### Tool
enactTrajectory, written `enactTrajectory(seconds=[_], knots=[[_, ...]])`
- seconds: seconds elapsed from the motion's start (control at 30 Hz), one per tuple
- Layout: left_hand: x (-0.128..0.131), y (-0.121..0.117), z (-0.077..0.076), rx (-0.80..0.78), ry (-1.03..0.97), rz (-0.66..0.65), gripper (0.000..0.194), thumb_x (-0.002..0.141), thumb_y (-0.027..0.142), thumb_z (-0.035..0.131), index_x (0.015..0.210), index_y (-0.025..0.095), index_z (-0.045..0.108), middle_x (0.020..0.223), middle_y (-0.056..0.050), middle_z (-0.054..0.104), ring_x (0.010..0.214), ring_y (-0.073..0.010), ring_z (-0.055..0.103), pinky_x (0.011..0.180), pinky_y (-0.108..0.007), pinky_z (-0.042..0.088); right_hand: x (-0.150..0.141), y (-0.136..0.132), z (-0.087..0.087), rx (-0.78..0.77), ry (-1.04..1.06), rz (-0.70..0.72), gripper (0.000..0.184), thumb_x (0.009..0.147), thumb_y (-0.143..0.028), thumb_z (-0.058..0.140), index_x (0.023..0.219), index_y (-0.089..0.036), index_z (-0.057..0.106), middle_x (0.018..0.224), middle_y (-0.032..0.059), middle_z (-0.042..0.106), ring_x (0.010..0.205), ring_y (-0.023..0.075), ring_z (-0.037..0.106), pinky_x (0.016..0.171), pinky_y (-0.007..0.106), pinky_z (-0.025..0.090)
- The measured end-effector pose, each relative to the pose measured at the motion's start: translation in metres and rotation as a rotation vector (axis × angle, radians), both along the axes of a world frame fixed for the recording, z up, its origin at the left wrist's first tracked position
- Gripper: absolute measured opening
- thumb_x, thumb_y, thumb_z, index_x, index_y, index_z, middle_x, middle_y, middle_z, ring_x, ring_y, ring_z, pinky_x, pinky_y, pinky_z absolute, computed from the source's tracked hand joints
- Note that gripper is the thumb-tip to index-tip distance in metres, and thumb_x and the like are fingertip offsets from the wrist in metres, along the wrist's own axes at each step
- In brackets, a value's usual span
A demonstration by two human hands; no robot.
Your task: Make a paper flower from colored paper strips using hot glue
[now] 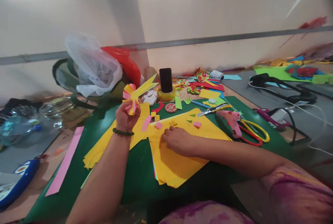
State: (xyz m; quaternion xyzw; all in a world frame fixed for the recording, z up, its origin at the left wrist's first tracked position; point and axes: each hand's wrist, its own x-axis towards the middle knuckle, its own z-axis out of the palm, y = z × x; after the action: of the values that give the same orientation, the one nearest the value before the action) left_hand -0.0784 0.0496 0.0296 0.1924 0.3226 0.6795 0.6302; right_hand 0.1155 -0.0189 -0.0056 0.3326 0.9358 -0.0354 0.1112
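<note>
My left hand [127,116], with a green bead bracelet at the wrist, is raised and closed around a paper flower [132,94]. The flower has pink and yellow loops and long yellow tails pointing up to the right. Low over a stack of yellow paper sheets [182,168], my right hand [179,140] has its fingers curled together; whatever is in them, if anything, is hidden. Small pink paper pieces [197,124] and green scraps [193,115] lie on the stack near it. Between the hands are a pink strip [146,123] and small yellow squares [155,116].
A phone [165,80] stands in a yellow tape roll [166,95]. To the right lie a utility knife [212,110], a pink glue gun [231,120] and scissors [253,132] on the green mat [137,179]. Finished paper flowers [203,76] are heaped behind. Bags [93,68] stand back left.
</note>
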Motion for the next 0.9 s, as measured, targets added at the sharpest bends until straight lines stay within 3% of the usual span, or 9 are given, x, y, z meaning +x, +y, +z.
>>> enactTrajectory(seconds=[0.13,0.23,0.3,0.4,0.5,0.6,0.73,0.9], knots=[[-0.001,0.000,0.002,0.018,-0.008,-0.007,0.007,0.067,0.010,0.056,0.063,0.015,0.054,0.053,0.003,0.056,0.041,-0.0048,0.053,0.040,-0.010,0.045,0.021,-0.031,0.027,-0.131,-0.058,0.056,0.025,0.095,-0.023,0.052,0.110,-0.010,0.067,0.102,0.0159,0.069,0.093,0.0276,0.065,0.068,0.035,0.051],[-0.003,0.001,0.003,0.046,-0.014,-0.011,0.005,0.065,0.010,0.056,0.064,0.015,0.054,0.050,0.004,0.054,0.040,-0.0042,0.051,0.040,-0.010,0.045,0.043,-0.048,0.034,-0.236,0.091,0.087,0.033,0.097,-0.036,0.053,0.119,-0.015,0.065,0.102,0.0121,0.071,0.094,0.0241,0.066,0.074,0.034,0.052],[-0.003,0.001,0.004,0.049,-0.012,-0.024,0.005,0.065,0.011,0.057,0.065,0.015,0.055,0.049,0.004,0.053,0.040,-0.0041,0.051,0.039,-0.010,0.044,0.061,-0.049,0.027,-0.183,0.242,-0.024,0.050,0.090,-0.044,0.064,0.131,-0.016,0.059,0.118,0.0147,0.067,0.110,0.0266,0.063,0.090,0.039,0.051],[-0.001,0.001,0.004,0.035,-0.006,-0.035,0.006,0.067,0.010,0.057,0.065,0.015,0.055,0.050,0.004,0.054,0.040,-0.0042,0.053,0.039,-0.010,0.045,0.088,-0.041,0.005,-0.046,0.342,-0.284,0.079,0.073,-0.041,0.081,0.140,-0.013,0.051,0.144,0.0223,0.050,0.134,0.0351,0.047,0.110,0.051,0.039],[0.001,0.001,0.003,0.022,0.009,-0.048,0.007,0.071,0.011,0.059,0.067,0.015,0.056,0.050,0.004,0.054,0.041,-0.0044,0.053,0.039,-0.009,0.045,0.106,-0.037,-0.012,-0.013,0.349,-0.412,0.076,0.077,-0.037,0.078,0.143,-0.014,0.048,0.150,0.0223,0.044,0.139,0.0359,0.042,0.112,0.052,0.038],[0.002,0.002,0.002,0.026,0.004,-0.042,0.009,0.074,0.013,0.060,0.067,0.016,0.057,0.050,0.005,0.053,0.039,-0.0040,0.051,0.038,-0.009,0.044,0.113,-0.045,-0.019,-0.018,0.359,-0.405,0.082,0.076,-0.043,0.078,0.145,-0.014,0.045,0.150,0.0218,0.044,0.139,0.0361,0.043,0.112,0.053,0.039],[0.006,0.000,0.004,-0.003,0.002,-0.025,0.014,0.078,0.011,0.053,0.066,0.017,0.056,0.049,0.004,0.054,0.039,-0.0044,0.050,0.038,-0.010,0.045,0.111,-0.064,-0.031,-0.116,0.281,-0.365,0.111,0.062,-0.061,0.082,0.150,-0.010,0.038,0.154,0.0260,0.036,0.143,0.0416,0.035,0.115,0.058,0.033],[0.011,-0.002,0.006,-0.034,0.021,-0.004,0.016,0.077,0.008,0.048,0.066,0.017,0.055,0.049,0.002,0.055,0.039,-0.0049,0.049,0.037,-0.010,0.044,0.107,-0.081,-0.047,-0.086,0.257,-0.395,0.108,0.066,-0.058,0.081,0.151,-0.007,0.037,0.153,0.0275,0.037,0.143,0.0403,0.035,0.116,0.055,0.034]])
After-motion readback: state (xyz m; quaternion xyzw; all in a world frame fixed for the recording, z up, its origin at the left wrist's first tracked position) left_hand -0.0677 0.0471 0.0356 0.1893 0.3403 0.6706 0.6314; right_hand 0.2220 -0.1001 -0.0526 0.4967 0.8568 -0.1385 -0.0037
